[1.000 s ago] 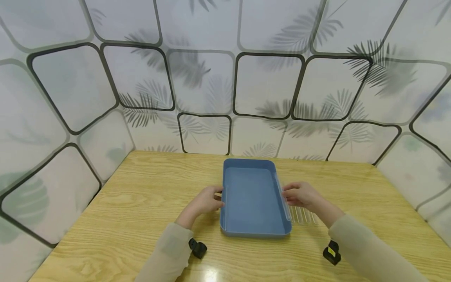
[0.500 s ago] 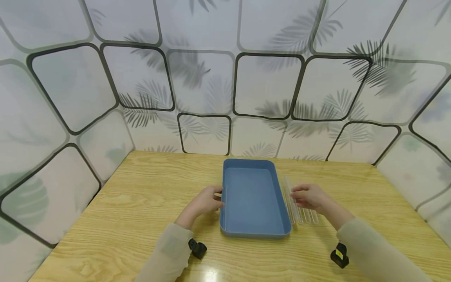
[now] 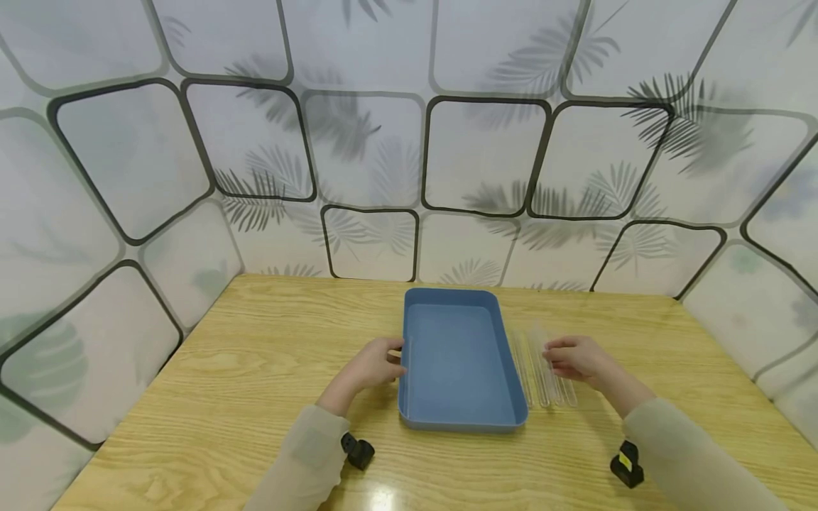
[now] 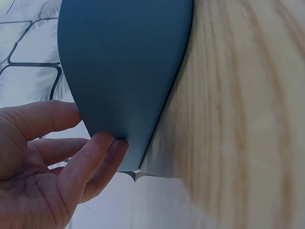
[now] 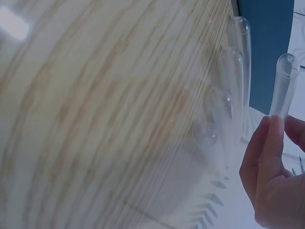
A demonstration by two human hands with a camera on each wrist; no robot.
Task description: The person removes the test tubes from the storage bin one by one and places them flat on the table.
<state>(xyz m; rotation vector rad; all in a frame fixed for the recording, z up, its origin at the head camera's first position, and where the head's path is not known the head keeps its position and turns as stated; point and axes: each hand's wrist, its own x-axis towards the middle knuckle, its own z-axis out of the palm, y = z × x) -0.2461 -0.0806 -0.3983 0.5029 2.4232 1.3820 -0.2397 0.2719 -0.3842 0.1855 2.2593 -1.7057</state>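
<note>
A blue rectangular tray (image 3: pixel 456 355) rests on the wooden table. My left hand (image 3: pixel 375 362) is at its left side, fingertips against the outer wall and rim in the left wrist view. Along the tray's left inner wall lies a thin clear test tube (image 3: pixel 410 380). My right hand (image 3: pixel 578 358) pinches another clear test tube (image 5: pixel 284 88) between thumb and fingers, its rounded end pointing out past the fingertips in the right wrist view. Below it, several clear test tubes (image 5: pixel 233 71) lie side by side on the table, just right of the tray.
The wooden table (image 3: pixel 287 341) reaches back to a patterned wall covering (image 3: pixel 371 156) with leaf prints, which also encloses both sides. A black wrist camera (image 3: pixel 358 452) is worn at the left cuff, another wrist camera (image 3: pixel 628 465) at the right.
My right hand has moved right with the test tube, from the tray's right rim to over the row of tubes. The left hand and the tray have stayed put.
</note>
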